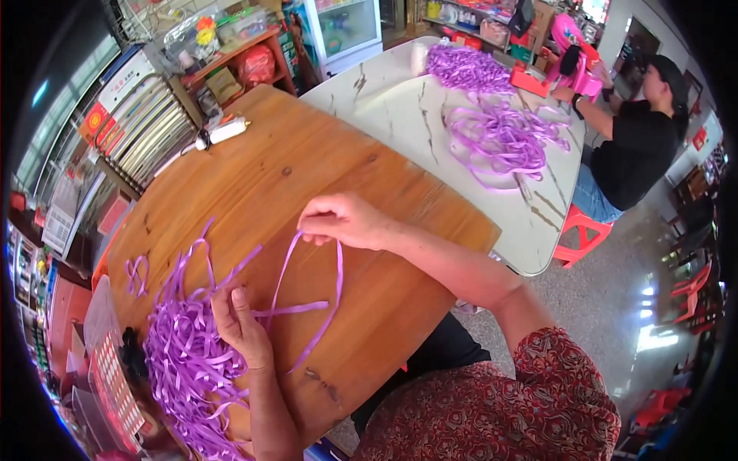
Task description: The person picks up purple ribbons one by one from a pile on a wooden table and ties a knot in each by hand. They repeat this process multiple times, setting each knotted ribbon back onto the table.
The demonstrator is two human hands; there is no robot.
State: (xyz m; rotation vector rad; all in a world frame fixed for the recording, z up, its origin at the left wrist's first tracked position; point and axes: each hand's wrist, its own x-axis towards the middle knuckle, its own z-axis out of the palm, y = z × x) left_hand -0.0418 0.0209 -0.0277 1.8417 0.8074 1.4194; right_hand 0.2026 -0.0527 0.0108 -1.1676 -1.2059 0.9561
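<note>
Left hand pinched near the body, right hand pinched farther out, forearm extended

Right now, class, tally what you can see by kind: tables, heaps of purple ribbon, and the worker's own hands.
Tables: 2, the wooden table and the white marble table
Purple ribbon heaps: 3, near heap, far heap, loose tangle
Hands: 2, left hand and right hand, sharing one ribbon strip
Total: 7
</note>
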